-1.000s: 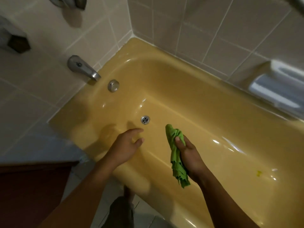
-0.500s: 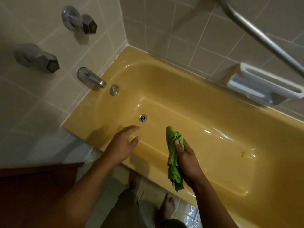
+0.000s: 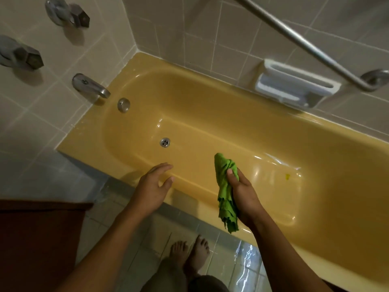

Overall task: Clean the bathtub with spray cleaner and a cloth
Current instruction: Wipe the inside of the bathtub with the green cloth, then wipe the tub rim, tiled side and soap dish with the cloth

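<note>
Now right hand [image 3: 245,193] grips cloth [image 3: 226,192]; left hand [image 3: 152,186] spread, empty.

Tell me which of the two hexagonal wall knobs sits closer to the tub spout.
The lower knob, nearer the picture's left edge; the spout lies just below-right of it. The other knob sits higher up the wall.

Drain [image 3: 164,142] in bathtub [image 3: 210,106]; spout [image 3: 90,87] above; soap dish [image 3: 294,85] right.
</note>
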Available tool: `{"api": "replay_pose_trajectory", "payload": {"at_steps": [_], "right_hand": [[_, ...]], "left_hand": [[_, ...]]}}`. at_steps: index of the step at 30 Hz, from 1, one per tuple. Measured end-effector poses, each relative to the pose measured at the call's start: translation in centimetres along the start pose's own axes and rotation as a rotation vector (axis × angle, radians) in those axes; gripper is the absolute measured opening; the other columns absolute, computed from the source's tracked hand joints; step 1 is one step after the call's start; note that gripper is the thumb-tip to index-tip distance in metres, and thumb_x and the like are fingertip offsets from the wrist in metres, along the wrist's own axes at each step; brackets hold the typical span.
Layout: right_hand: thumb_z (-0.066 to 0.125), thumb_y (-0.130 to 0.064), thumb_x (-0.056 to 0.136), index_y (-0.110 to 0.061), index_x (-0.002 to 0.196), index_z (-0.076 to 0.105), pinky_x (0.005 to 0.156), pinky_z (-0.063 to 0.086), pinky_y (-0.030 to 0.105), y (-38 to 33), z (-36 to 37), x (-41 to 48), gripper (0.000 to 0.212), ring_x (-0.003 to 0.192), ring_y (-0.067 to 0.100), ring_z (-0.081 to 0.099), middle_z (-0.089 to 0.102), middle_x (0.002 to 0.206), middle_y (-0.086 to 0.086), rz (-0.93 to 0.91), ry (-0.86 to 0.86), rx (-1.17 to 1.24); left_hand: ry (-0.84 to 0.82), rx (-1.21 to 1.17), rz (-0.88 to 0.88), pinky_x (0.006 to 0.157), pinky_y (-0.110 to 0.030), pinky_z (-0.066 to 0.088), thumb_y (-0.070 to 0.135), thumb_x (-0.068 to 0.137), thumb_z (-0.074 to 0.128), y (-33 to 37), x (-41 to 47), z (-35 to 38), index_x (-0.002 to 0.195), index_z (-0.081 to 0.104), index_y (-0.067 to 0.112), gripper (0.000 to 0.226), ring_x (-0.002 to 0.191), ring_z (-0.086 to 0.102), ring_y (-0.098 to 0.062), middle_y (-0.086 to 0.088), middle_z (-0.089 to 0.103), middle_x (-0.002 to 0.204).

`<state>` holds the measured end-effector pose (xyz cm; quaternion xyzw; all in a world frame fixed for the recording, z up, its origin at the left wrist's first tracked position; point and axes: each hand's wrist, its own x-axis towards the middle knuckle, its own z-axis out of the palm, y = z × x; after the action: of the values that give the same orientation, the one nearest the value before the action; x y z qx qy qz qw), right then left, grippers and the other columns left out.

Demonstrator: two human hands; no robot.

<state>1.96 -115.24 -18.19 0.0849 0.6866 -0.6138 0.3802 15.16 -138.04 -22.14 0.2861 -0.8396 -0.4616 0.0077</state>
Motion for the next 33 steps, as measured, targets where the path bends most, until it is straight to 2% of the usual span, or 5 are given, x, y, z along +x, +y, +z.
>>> {"api": "replay_pose_trajectory", "payload": {"at_steps": [6,11,17,25,33], "right_hand": [[0.051,-0.039,0.106,-0.039,0.133,0.059,0.064,0.055,0.037,0.9,-6.5,-5.9,0.028,0.083,0.028,0.067,0.072,0.114,0.011,0.004,0.146,0.117],[0.050,-0.039,0.106,-0.039,0.133,0.058,0.065,0.057,0.037,2.5,-13.2,-11.2,0.028,0.097,0.034,0.069,0.073,0.113,0.008,-0.008,0.322,0.178],[0.050,-0.040,0.105,-0.040,0.117,0.060,0.069,0.056,0.038,4.0,-22.2,-15.9,0.016,0.091,0.032,0.068,0.073,0.107,0.011,-0.020,0.462,0.254],[0.048,-0.048,0.105,-0.035,0.133,0.057,0.082,0.058,0.042,9.7,-40.0,-18.0,0.032,0.101,0.029,0.070,0.072,0.116,0.006,-0.033,0.615,0.330],[0.043,-0.044,0.108,-0.030,0.125,0.063,0.088,0.059,0.054,18.2,-58.6,-18.8,0.030,0.100,0.035,0.073,0.075,0.110,0.014,-0.012,0.771,0.506]], "left_hand": [[-0.008,-0.013,0.130,0.094,-0.003,0.035,0.009,0.098,0.067,4.5,-2.9,3.7,0.095,0.072,0.028,0.019,0.119,0.056,-0.002,0.014,0.061,0.130],[-0.112,-0.025,0.219,0.099,-0.025,0.043,0.008,0.096,0.069,7.8,-4.6,8.5,0.091,0.073,0.027,0.020,0.119,0.059,-0.006,0.009,0.064,0.128],[-0.226,0.000,0.307,0.098,-0.013,0.040,0.009,0.093,0.073,12.7,-5.9,15.9,0.091,0.074,0.028,0.019,0.114,0.060,-0.004,0.011,0.066,0.119],[-0.367,0.025,0.351,0.094,-0.003,0.035,0.012,0.092,0.075,21.4,-9.1,34.0,0.091,0.075,0.021,0.009,0.111,0.063,-0.008,0.008,0.068,0.113],[-0.632,0.109,0.309,0.097,-0.027,0.047,0.020,0.096,0.071,26.2,-15.1,56.6,0.102,0.072,0.027,0.009,0.112,0.062,-0.012,0.009,0.068,0.117]]}}
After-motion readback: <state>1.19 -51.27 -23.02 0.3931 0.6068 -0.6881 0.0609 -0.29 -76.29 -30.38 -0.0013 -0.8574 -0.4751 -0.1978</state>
